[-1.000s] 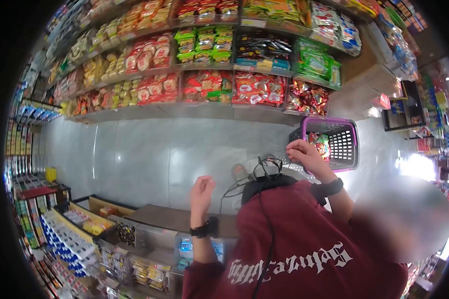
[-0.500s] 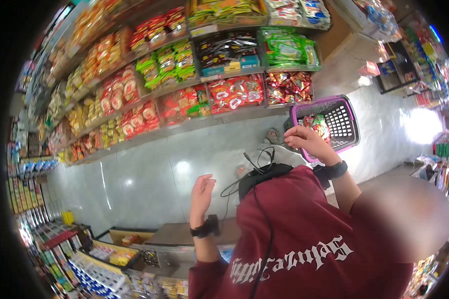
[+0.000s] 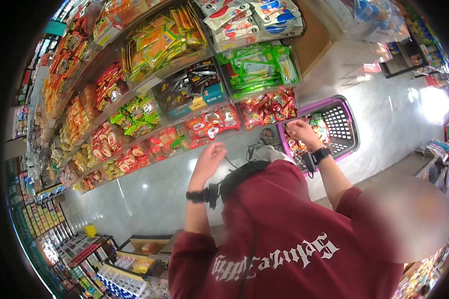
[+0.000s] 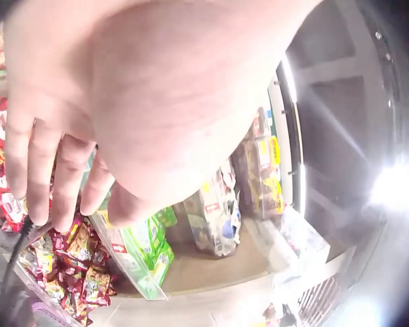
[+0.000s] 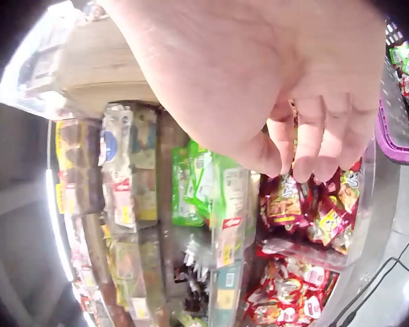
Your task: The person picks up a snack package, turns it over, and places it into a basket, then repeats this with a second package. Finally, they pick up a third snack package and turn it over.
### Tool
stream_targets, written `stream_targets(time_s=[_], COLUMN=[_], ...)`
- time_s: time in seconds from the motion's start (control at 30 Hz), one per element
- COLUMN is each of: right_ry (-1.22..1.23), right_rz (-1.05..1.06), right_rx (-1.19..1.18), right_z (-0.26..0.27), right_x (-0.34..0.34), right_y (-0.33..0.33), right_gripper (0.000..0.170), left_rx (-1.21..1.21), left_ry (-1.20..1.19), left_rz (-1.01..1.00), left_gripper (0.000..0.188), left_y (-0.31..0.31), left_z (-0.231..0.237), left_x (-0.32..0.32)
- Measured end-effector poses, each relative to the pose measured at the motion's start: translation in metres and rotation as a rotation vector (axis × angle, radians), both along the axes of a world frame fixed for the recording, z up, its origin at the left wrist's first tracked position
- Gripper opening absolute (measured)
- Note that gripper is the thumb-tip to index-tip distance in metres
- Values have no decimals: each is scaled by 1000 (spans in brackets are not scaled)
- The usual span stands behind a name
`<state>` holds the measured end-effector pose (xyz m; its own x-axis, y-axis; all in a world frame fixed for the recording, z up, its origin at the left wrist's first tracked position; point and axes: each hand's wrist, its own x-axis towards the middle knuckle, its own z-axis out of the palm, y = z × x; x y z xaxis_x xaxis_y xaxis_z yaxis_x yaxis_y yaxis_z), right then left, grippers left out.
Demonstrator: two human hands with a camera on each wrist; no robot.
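Observation:
In the head view the left hand (image 3: 208,162) hangs in front of the shelves with relaxed fingers and nothing in it. Its palm (image 4: 170,102) fills the top of the left wrist view, a dark cable (image 4: 17,246) beside the fingertips. Above the near side of the purple-rimmed basket (image 3: 351,110) is the right hand (image 3: 304,133), loosely bent and without a visible item. Past its fingers in the right wrist view lie dark red candy packets (image 5: 284,204) in a clear shelf bin. Colourful packets (image 3: 322,130) lie inside the basket.
Tiered bins hold green packets (image 3: 259,67), red-and-white packets (image 3: 214,122) and yellow-green packets (image 3: 159,47). A wooden shelf end (image 3: 309,45) stands above the basket. A foot (image 3: 267,135) shows between basket and hands. Lower display cases (image 3: 139,246) are behind at the lower left.
The head view has turned, and the shelves with green and dark red packets appear larger and further left. The left hand is higher, nearer the shelves. The right hand remains by the basket, slightly higher.

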<state>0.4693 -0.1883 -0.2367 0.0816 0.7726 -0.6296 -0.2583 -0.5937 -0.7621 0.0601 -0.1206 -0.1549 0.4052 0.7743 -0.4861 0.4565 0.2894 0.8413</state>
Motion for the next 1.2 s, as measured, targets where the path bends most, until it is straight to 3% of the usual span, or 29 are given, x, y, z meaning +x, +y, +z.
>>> stream_targets(time_s=[0.03, 0.07, 0.13, 0.23, 0.37, 0.47, 0.5, 0.73, 0.77, 0.83, 0.87, 0.9, 1.0, 1.13, 1.2], right_ry=[-43, -61, -329, -801, -1006, -865, -802, -614, -537, -185, 33, 89, 326, 512, 521], right_rz=[-44, -11, 211, 261, 440, 489, 663, 427, 415, 352, 218, 226, 311, 389, 416], right_rx=[-88, -48, 23, 244, 224, 333, 151, 268, 353, 160, -21, -74, -143, -141, -132], right_z=[14, -8, -44, -122, -136, -165, -147, -90, -94, -57, -11, 8, 37, 85, 90], right_x=[1, 13, 32, 59, 64, 72, 70, 63, 63, 59, 46, 38, 20, -3, -11], right_y=[20, 36, 69, 104, 131, 133, 138, 108, 103, 95, 92, 90, 82, 81, 74], right_gripper=[23, 22, 34, 34, 42, 34, 22, 23, 26, 34, 35, 36, 31, 32, 32], left_rx=[22, 43, 88, 70, -69, -119, -121, -99, -92, -13, 24, 17, 65, 262, 316], left_ry=[16, 33, 55, 71, 95, 120, 114, 72, 74, 33, 15, 94, 246, 387, 232], left_rz=[-61, -125, -203, -241, -301, -320, -308, -211, -198, -154, -130, -157, -266, -346, -211], left_gripper=[36, 37, 38, 40, 41, 40, 40, 39, 41, 55, 62, 79, 82, 71, 52], left_y=[15, 27, 45, 49, 51, 50, 48, 60, 62, 60, 57, 54, 49, 33, 24], left_z=[7, 14, 14, 12, 17, 19, 9, -4, -7, -2, 1, 5, 36, 28, 21], left_x=[22, 45, 85, 132, 161, 160, 155, 145, 146, 150, 151, 152, 156, 142, 132])
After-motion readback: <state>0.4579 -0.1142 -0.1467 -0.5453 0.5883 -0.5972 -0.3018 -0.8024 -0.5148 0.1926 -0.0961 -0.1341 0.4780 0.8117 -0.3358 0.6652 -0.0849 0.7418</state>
